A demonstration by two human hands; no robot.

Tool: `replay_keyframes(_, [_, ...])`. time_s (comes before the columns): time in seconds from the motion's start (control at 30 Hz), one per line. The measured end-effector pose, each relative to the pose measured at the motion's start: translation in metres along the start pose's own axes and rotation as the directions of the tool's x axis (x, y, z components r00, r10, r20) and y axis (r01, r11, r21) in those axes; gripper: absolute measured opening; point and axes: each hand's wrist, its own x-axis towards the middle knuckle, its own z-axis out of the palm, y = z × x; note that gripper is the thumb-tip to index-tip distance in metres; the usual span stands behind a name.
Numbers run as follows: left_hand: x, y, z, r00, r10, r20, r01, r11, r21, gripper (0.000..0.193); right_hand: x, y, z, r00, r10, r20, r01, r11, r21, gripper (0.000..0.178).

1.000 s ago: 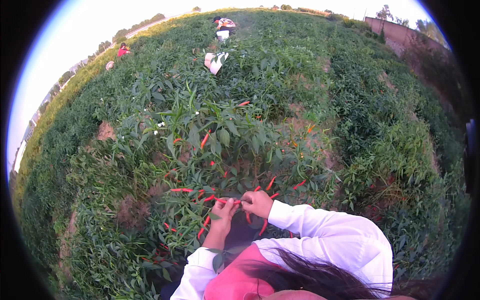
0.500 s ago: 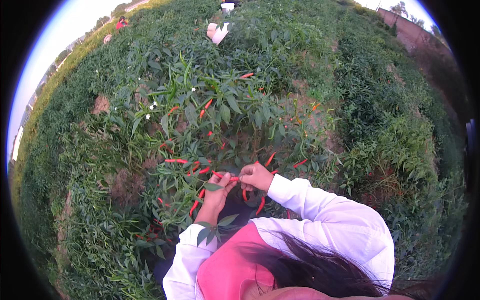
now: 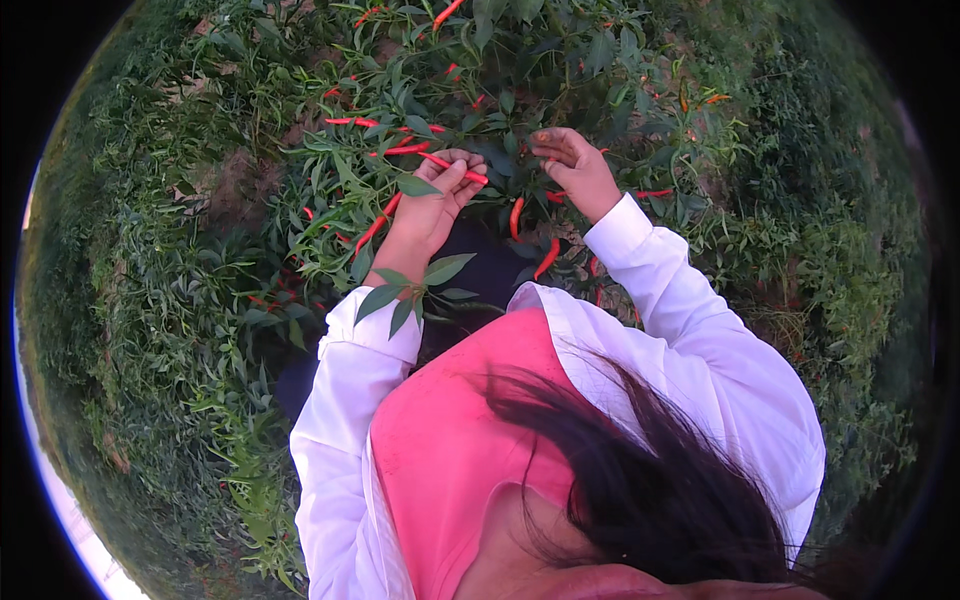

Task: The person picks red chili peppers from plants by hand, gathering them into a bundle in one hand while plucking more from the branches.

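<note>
"What's the left hand (image 3: 438,200) doing?"

"Pinching a red pepper (image 3: 474,176) between thumb and fingers, just short of twelve o'clock in the view."

"And the right hand (image 3: 582,175)?"

"At one o'clock, half open, fingers loosely curled, apart from that pepper. A second pepper (image 3: 547,259) hangs at its seven o'clock."

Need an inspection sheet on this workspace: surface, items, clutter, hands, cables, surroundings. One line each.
Surface: green plants, bare soil showing at left.
Job's things: one red pepper in the left hand; other red peppers among the leaves.
Clutter: leafy sprig in front of the left cuff.
Hands: left pinches the pepper; right hand apart from it, fingers partly curled.
Cables: nothing seen.
Surroundings: plants on both sides, pale sky lower left.
</note>
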Motion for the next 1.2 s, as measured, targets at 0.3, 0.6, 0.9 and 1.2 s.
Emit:
replay_keyframes(0.3, [0.004, -0.014, -0.013, 0.998, 0.000, -0.062, 0.013, 0.976, 0.217, 0.019, -0.020, 0.017, 0.010, 0.728, -0.131, 0.673, 0.632, 0.508, -0.585, 0.026])
replay_keyframes(0.6, [0.010, -0.027, 0.004, 0.998, 0.046, -0.043, 0.027, 0.308, 0.951, 0.021, 0.014, 0.033, 0.008, 0.932, 0.006, 0.362, 0.212, 0.799, -0.562, 0.025])
replay_keyframes(0.9, [0.011, -0.042, 0.001, 0.996, 0.049, 0.080, -0.071, -0.169, 0.983, 0.029, 0.010, 0.043, 0.012, 0.846, 0.011, 0.532, 0.292, 0.827, -0.481, 0.032])
replay_keyframes(1.2, [0.012, -0.044, 0.003, 0.976, 0.163, 0.147, -0.122, -0.154, 0.981, 0.025, 0.014, 0.031, 0.018, 0.904, 0.052, 0.423, 0.288, 0.659, -0.695, 0.033])
